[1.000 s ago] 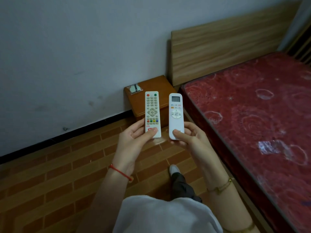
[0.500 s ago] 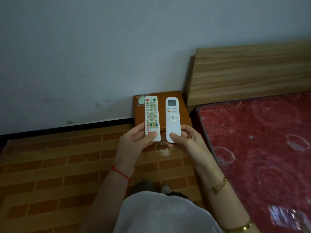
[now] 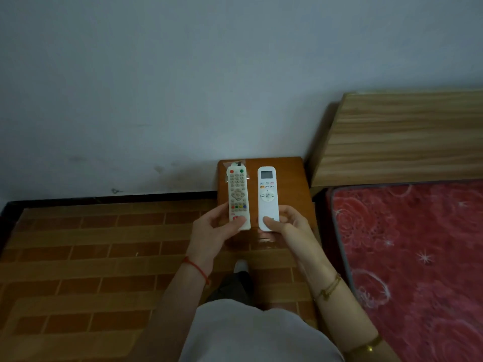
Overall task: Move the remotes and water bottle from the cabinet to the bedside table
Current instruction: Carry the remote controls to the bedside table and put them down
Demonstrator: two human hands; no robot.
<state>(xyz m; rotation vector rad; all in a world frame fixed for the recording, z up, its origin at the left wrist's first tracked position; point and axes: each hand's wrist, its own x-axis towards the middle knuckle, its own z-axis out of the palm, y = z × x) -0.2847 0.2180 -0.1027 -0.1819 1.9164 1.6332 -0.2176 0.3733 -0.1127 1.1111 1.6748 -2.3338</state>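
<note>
- The left hand (image 3: pixel 214 228) holds the TV remote (image 3: pixel 237 197) by its lower end, thumb pressed on the face near the bottom buttons and fingers (image 3: pixel 221 210) curled under the back
- The right hand (image 3: pixel 283 226) holds the white air-conditioner remote (image 3: pixel 267 194) the same way, thumb flat on the lower face, the other fingers wrapped behind and beside it
- Both remotes point away from the person, side by side but apart, and appear from above to sit over the top of the small wooden bedside table (image 3: pixel 287 178); whether they touch it cannot be told
- A small packet (image 3: pixel 236 163) lies at the table's far left corner, partly hidden by the TV remote
- The table stands against the wall, just beside the bed's headboard (image 3: pixel 397 137) and the red mattress (image 3: pixel 418 257)
- The water bottle is not in view
- Both remotes look like rigid, light plastic bars; smooth casings could slip, so a hold across the narrow width near the middle would likely balance better than the end grip now used
- They should tolerate being laid flat, buttons up; best set down rather than dropped, clear of the packet and the table edge
</note>
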